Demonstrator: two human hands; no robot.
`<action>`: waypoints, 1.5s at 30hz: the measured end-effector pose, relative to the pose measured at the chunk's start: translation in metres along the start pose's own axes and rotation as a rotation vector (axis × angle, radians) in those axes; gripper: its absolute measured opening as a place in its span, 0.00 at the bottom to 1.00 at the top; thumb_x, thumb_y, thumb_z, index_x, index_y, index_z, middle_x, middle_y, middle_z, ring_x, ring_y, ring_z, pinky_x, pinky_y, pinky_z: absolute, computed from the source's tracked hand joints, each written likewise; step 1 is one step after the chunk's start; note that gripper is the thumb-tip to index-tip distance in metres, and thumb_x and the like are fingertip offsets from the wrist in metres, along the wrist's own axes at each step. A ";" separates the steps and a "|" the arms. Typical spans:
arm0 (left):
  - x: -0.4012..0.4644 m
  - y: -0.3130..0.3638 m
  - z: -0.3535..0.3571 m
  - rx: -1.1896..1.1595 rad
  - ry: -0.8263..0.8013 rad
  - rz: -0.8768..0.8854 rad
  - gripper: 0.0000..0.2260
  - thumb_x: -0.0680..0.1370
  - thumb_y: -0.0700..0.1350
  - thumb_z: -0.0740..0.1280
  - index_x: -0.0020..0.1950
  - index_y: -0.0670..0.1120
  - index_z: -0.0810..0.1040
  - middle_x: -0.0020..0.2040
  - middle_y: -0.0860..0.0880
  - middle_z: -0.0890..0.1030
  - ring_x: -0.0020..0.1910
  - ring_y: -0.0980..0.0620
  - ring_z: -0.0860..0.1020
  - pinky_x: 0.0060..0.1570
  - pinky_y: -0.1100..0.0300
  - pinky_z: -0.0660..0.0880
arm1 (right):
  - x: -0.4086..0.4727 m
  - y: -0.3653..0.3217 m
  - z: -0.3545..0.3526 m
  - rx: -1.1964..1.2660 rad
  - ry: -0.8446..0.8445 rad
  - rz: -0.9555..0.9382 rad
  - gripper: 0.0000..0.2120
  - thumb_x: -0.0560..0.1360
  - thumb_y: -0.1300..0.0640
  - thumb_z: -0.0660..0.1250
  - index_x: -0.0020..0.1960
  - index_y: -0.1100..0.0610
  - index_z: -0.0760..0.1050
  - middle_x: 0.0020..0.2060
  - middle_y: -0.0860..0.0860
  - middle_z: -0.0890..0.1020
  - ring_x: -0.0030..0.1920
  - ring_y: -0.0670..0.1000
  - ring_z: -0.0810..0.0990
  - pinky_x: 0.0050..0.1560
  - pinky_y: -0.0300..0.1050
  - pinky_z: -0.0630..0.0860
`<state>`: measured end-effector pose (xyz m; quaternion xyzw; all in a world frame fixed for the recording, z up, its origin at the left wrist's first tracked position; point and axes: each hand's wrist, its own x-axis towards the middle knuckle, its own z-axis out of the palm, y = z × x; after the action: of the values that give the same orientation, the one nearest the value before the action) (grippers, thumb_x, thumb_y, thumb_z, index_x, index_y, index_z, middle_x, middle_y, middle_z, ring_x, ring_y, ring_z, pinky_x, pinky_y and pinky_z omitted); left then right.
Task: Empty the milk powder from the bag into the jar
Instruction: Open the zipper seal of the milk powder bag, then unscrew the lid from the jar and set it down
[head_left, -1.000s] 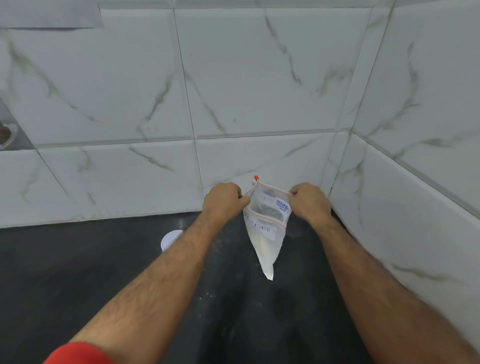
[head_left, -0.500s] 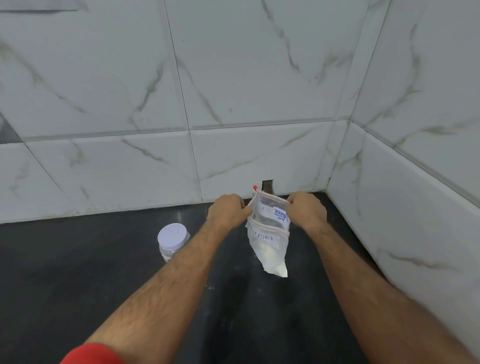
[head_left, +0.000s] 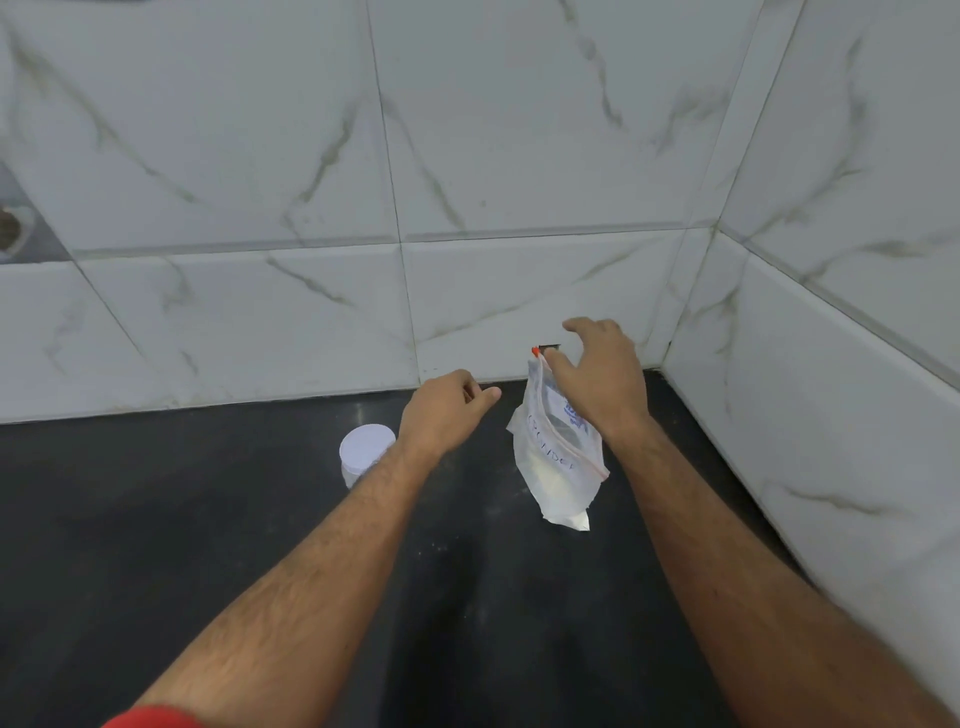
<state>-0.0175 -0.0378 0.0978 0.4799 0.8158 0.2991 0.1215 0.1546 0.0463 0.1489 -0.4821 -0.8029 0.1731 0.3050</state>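
Clear zip bag (head_left: 558, 457) of white milk powder standing on the dark surface (head_left: 208, 545), far right, near the tiled corner, red seal strip running along its top. Right hand (head_left: 597, 379) against the bag's upper edge, fingers spread and loose; actual grip on it not discernible. Left hand (head_left: 447, 413) apart from the bag, loosely curled, holding nothing. White-lidded jar (head_left: 365, 452) just left of the left wrist, lid on.
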 end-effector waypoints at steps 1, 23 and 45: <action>-0.003 -0.008 -0.005 -0.024 0.015 0.004 0.14 0.76 0.60 0.64 0.44 0.50 0.77 0.39 0.55 0.81 0.41 0.54 0.79 0.38 0.58 0.73 | -0.003 -0.009 0.003 0.043 0.008 -0.020 0.21 0.78 0.48 0.65 0.69 0.53 0.73 0.65 0.54 0.76 0.65 0.55 0.74 0.62 0.49 0.71; -0.052 -0.203 -0.031 -0.360 -0.197 -0.308 0.36 0.72 0.42 0.76 0.77 0.44 0.63 0.75 0.47 0.70 0.69 0.46 0.74 0.68 0.51 0.71 | -0.069 -0.052 0.208 0.362 -0.741 0.247 0.41 0.69 0.66 0.75 0.77 0.56 0.61 0.72 0.58 0.70 0.69 0.56 0.73 0.61 0.44 0.74; -0.042 -0.167 -0.055 -0.716 -0.351 -0.250 0.20 0.79 0.58 0.66 0.62 0.45 0.75 0.54 0.47 0.85 0.51 0.49 0.85 0.51 0.50 0.82 | -0.083 -0.053 0.174 0.679 -0.639 0.158 0.40 0.67 0.55 0.80 0.71 0.47 0.60 0.61 0.42 0.74 0.60 0.46 0.76 0.56 0.40 0.79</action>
<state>-0.1416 -0.1550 0.0367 0.3480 0.6792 0.4607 0.4532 0.0338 -0.0495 0.0210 -0.3374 -0.7153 0.5883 0.1687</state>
